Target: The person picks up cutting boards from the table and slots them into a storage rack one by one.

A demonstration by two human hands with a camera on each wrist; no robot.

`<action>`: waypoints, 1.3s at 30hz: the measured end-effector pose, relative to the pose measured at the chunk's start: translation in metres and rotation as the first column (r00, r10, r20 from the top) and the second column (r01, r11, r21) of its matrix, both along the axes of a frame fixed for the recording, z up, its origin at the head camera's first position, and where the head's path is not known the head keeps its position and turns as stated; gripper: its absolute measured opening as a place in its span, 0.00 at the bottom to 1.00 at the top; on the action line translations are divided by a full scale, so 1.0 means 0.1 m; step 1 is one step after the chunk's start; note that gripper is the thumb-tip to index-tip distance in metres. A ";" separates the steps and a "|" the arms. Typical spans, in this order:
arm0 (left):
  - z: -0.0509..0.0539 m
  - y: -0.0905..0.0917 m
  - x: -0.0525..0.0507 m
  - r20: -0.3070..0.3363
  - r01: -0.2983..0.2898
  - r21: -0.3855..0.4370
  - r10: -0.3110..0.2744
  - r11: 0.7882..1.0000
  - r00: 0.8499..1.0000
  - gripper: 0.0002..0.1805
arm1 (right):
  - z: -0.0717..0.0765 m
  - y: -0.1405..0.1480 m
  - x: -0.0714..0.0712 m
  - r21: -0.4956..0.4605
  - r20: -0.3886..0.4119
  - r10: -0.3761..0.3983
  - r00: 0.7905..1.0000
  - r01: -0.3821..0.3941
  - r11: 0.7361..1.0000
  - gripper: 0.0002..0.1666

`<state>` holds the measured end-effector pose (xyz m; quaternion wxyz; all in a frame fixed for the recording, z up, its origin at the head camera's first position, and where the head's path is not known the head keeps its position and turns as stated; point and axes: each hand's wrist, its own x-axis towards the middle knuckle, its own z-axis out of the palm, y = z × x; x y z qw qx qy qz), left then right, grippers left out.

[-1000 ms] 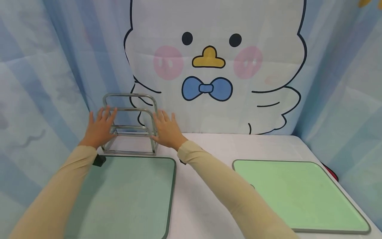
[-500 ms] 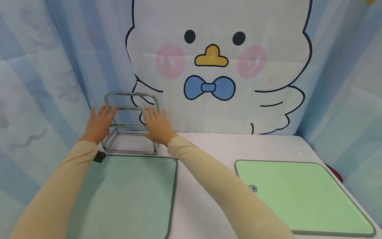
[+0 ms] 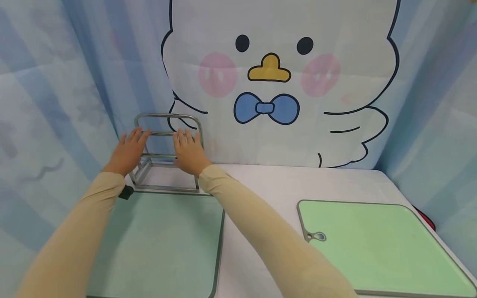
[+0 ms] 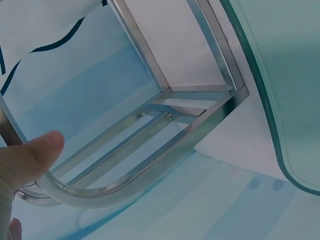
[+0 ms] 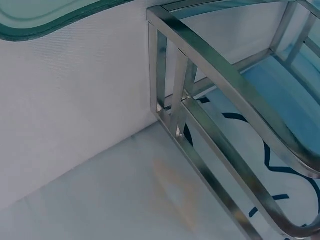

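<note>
A metal rack [image 3: 167, 189] of upright bent frames stands at the back left of the table. My left hand [image 3: 128, 151] is at its left side, fingers straight and spread over the upper bars. In the left wrist view the left thumb [image 4: 37, 155] lies by the curved corner of a rack frame [image 4: 190, 137]; most other fingers are out of sight there. Over the rack's right part, my right hand [image 3: 189, 153] reaches with straight fingers and covers some bars. The right wrist view shows rack bars [image 5: 225, 77] but none of the right hand. Contact there cannot be told.
A grey-green board [image 3: 160, 244] lies just in front of the rack, under the forearms. A light green board [image 3: 380, 244] with a hole at its corner lies at the right. A printed curtain [image 3: 261, 136] closes off the back and sides.
My right hand has moved left, from the rack's right edge to over its bars. The left hand stays by the rack's left side. The head view has shifted slightly.
</note>
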<state>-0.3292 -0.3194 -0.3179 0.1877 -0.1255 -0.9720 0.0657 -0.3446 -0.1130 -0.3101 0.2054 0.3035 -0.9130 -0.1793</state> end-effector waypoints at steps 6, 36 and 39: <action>0.05 -0.01 0.03 -0.017 0.016 -0.049 -0.016 0.999 1.000 0.47 | -0.08 -0.04 -0.14 0.003 -0.083 0.005 0.997 -0.005 1.000 0.49; 0.13 0.14 0.05 0.102 0.076 0.074 -0.084 0.994 0.991 0.55 | -0.02 0.47 -0.18 -0.061 -0.009 0.109 0.994 -0.110 0.992 0.51; 0.13 0.15 0.06 0.111 0.078 0.059 -0.084 0.995 0.990 0.55 | -0.01 0.53 -0.17 -0.066 0.002 0.117 0.993 -0.117 0.991 0.51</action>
